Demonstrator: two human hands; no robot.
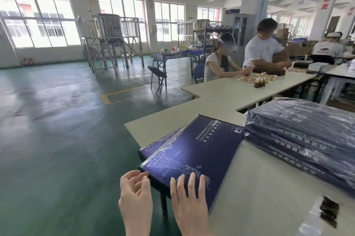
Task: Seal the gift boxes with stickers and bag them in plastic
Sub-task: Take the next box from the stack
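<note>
Pinning a flat navy cardboard gift box (201,151) to the desk (259,187), the flat-fingered right hand (189,195) steadies it, likely for sealing, while the loosely curled, empty left hand (134,187) touches its corner.

The top box (194,151) is deep navy with thin white line drawings and white lettering; the box under it (151,148) carries the same navy and white lines. The bagged stack (307,139) is dark navy under glossy clear plastic. The counter (259,207) is pale beige-grey. The floor (57,139) is green, with yellow lines. Brown bottles (258,84) stand among gold caps (255,78).
</note>
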